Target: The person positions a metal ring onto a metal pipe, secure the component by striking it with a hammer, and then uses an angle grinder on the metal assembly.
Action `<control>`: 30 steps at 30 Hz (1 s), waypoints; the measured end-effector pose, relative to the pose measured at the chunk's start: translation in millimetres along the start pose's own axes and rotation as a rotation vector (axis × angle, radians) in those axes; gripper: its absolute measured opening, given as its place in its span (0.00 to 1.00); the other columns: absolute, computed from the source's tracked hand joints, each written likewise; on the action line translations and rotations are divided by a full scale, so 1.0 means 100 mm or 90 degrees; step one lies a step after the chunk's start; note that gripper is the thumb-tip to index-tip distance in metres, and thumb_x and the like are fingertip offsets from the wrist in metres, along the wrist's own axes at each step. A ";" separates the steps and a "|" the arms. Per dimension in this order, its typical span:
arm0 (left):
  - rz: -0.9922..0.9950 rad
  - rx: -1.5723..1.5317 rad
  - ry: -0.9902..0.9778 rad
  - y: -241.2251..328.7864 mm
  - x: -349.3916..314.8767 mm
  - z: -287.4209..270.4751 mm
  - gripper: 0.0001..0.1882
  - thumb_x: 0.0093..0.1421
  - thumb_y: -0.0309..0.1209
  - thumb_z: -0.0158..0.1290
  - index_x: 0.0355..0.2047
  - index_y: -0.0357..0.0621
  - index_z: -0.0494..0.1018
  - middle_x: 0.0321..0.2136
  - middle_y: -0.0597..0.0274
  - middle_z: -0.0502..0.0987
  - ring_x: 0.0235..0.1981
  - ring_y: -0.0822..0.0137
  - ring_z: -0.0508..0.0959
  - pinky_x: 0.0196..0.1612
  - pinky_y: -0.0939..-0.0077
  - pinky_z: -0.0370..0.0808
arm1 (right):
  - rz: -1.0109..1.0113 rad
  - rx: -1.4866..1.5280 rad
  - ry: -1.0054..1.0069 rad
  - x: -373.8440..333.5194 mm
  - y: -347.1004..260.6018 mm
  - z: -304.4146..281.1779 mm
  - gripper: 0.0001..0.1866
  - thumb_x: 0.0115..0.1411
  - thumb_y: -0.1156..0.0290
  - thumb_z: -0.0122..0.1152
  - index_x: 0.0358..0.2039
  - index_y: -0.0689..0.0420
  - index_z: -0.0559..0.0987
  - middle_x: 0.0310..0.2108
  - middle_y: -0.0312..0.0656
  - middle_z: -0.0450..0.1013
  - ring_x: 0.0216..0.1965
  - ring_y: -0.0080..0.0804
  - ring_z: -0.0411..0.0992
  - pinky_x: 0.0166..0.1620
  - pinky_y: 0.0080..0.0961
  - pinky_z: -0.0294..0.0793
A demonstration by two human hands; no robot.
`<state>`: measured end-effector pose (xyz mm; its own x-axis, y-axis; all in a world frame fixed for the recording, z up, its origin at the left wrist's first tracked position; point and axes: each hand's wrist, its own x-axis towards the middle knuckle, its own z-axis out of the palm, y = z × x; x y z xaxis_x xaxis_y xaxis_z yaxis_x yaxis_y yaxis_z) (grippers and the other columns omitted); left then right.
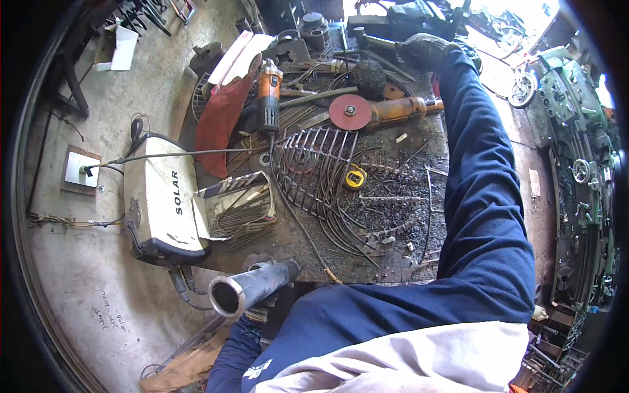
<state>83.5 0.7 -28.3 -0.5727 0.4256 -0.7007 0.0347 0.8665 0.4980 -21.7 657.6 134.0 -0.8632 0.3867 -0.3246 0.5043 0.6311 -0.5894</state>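
The person's right hand, in a dark work glove, is stretched to the far edge of the cluttered workbench, closed around a dark tool or bar lying among the metal parts there; what exactly it grips is too dark to tell. The step in hand looks like fetching a tool from the back of the bench. The left hand is out of sight, hidden below the blue sleeve at the lower edge, so its state cannot be told.

Just nearer than the gloved hand lies a large angle grinder with a red disc, and to its left a smaller orange angle grinder beside a red cloth. In the middle of the bench sits a curved wire grille with a yellow tape measure touching it. A white welding machine stands at the left, an open box of welding rods just beside it. A steel pipe juts out at the near edge.

Judging from this, the next move calls for lifting the gripped piece clear of the grinders and loose scrap without snagging a cable.
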 end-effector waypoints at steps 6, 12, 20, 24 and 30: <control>0.357 0.361 0.201 -0.68 0.19 0.29 0.45 0.52 0.67 0.61 0.62 0.55 0.65 0.55 0.60 0.73 0.60 0.57 0.70 0.67 0.54 0.63 | -0.093 0.344 0.022 -1.09 -0.06 -0.15 0.22 0.69 0.55 0.59 0.57 0.55 0.76 0.46 0.45 0.76 0.39 0.39 0.78 0.46 0.36 0.77; 0.423 0.107 0.388 -0.71 0.28 0.44 0.34 0.49 0.69 0.60 0.44 0.58 0.80 0.40 0.62 0.81 0.47 0.54 0.79 0.52 0.55 0.74 | -0.187 0.484 0.167 -2.51 -0.39 0.06 0.23 0.72 0.57 0.57 0.63 0.52 0.74 0.55 0.48 0.74 0.46 0.44 0.78 0.54 0.39 0.76; 0.436 -0.112 0.291 -0.28 0.03 0.21 0.25 0.46 0.41 0.74 0.43 0.48 0.79 0.40 0.57 0.82 0.47 0.61 0.81 0.49 0.60 0.78 | -0.168 0.598 0.405 -3.92 -0.89 1.93 0.26 0.66 0.50 0.63 0.52 0.60 0.77 0.28 0.34 0.74 0.22 0.21 0.71 0.27 0.22 0.76; 0.514 -0.342 0.185 -0.25 -0.03 0.17 0.43 0.44 0.32 0.75 0.59 0.39 0.65 0.50 0.55 0.78 0.50 0.59 0.80 0.53 0.62 0.78 | -0.057 0.785 0.319 -4.26 -1.01 3.22 0.20 0.63 0.61 0.70 0.50 0.60 0.79 0.33 0.37 0.78 0.24 0.24 0.75 0.27 0.25 0.81; 0.570 -0.172 0.333 -0.22 -0.08 0.21 0.34 0.41 0.32 0.78 0.47 0.38 0.75 0.42 0.56 0.83 0.43 0.62 0.84 0.47 0.64 0.80 | 0.027 0.928 0.216 -4.42 -0.73 4.64 0.19 0.64 0.69 0.69 0.53 0.60 0.77 0.41 0.40 0.81 0.32 0.25 0.80 0.36 0.22 0.82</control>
<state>104.6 -16.7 -44.2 -0.7113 0.6571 0.2495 0.4702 0.1811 0.8638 313.0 128.6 -23.0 -0.7000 0.6493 -0.2975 -0.1137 -0.5125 -0.8511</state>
